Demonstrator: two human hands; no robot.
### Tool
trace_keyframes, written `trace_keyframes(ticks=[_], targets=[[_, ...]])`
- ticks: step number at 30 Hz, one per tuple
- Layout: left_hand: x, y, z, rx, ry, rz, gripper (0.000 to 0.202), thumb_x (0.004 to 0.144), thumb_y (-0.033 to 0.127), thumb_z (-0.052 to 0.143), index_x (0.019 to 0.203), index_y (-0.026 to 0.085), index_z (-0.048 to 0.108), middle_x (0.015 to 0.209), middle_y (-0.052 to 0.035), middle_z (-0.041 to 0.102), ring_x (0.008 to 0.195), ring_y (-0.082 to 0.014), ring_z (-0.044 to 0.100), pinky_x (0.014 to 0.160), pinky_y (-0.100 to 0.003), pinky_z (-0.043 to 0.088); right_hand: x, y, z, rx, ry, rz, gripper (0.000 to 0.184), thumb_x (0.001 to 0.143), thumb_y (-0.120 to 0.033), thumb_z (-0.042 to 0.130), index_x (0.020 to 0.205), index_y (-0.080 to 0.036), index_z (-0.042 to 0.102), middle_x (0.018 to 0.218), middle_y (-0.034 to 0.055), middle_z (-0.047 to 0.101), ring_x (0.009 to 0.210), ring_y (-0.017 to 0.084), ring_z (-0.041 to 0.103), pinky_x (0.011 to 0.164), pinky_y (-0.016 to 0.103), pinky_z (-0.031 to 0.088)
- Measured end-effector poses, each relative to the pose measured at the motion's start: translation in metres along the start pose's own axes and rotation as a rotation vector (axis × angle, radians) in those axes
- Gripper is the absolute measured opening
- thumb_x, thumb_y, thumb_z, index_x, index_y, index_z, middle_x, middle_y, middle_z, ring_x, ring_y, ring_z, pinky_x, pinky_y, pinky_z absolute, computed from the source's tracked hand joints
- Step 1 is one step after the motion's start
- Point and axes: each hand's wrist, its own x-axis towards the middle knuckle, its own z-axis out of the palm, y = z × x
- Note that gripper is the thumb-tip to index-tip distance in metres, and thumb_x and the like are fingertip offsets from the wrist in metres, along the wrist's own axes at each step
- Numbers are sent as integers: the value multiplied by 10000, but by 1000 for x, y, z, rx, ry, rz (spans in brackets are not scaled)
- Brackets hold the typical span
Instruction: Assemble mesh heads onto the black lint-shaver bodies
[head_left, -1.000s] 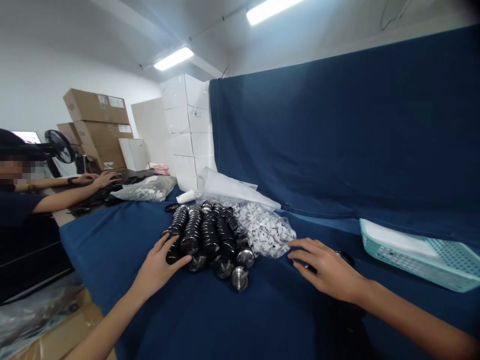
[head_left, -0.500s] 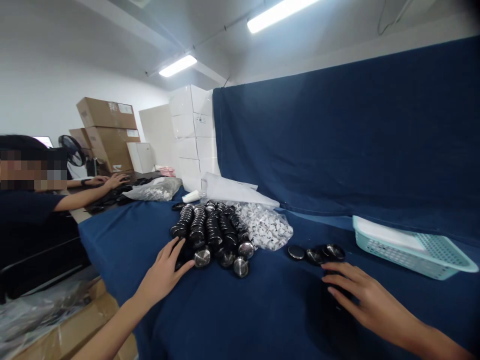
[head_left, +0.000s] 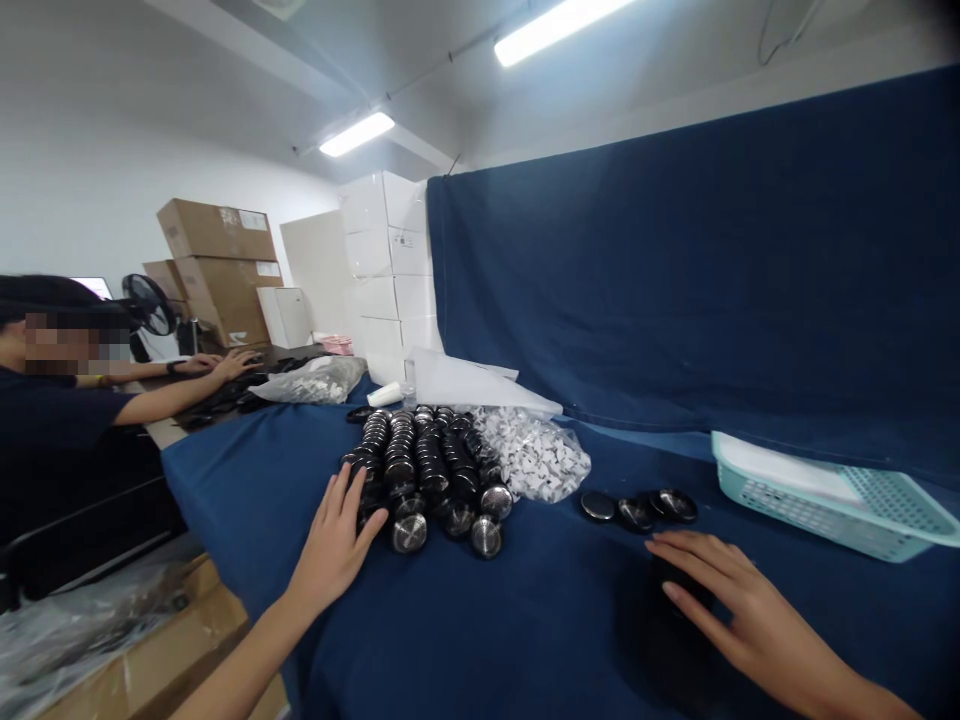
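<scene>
Rows of round black caps [head_left: 433,463] with shiny metallic rims stand stacked on the blue cloth. At the pile's left front edge is my left hand [head_left: 334,545], its fingers spread and the fingertips against the nearest caps. A few caps show their silvery faces at the front, among them one cap [head_left: 409,533] just beside my left thumb. My right hand [head_left: 739,600] lies low over the cloth at the right, fingers stretched out and slightly bent. Something dark under its palm cannot be made out. Just beyond its fingertips sits a small group of black caps [head_left: 636,513].
A clear bag of small white parts [head_left: 536,455] lies beside the pile. At the right stands a light teal basket [head_left: 825,505] with white sheets inside. Another person's hands [head_left: 236,365] work at a table on the left. A blue curtain [head_left: 675,270] hangs behind.
My left hand has shifted slightly with its fingers a little more upright against the caps. My right hand stays in nearly the same place. The whole view has shifted slightly.
</scene>
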Motion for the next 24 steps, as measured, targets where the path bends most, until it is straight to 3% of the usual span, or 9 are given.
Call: trace_keyframes(ticks=[7,12,17,20,24], targets=[[-1,8,-11,65,62,-13,534,965,486,314,1429,226,358,1562,-107,226,1435,-321,191,1123,-535,278,-6,-3,11,80,118,41,495,944,-401,477,1425,-350,372,1467,39,425,1340,296,401,1056,550,398],[30,27,-18,136,6,30,515,943,502,364,1350,208,475,1510,-112,344,1377,-306,328,1093,-494,323,-16,-3,28,193,267,129,484,956,-377,427,1431,-334,350,1486,42,379,1348,309,379,1073,556,375],[67,43,-7,174,-64,56,429,923,424,415,1252,202,577,1410,-120,494,1332,-354,384,1055,-570,297,-18,-3,31,307,351,225,447,961,-376,402,1403,-312,367,1444,45,409,1331,294,398,1102,545,342],[75,49,0,164,-89,79,371,928,325,385,1174,185,625,1259,-122,624,1216,-328,515,1037,-570,298,-17,-2,30,353,365,272,422,966,-376,398,1382,-301,382,1423,53,419,1325,288,398,1118,550,311],[73,54,-2,146,-94,101,371,919,265,358,1139,175,642,1183,-128,666,1150,-315,562,1032,-547,292,-18,2,33,389,376,303,396,966,-385,401,1355,-309,405,1411,51,423,1318,287,397,1117,563,301]])
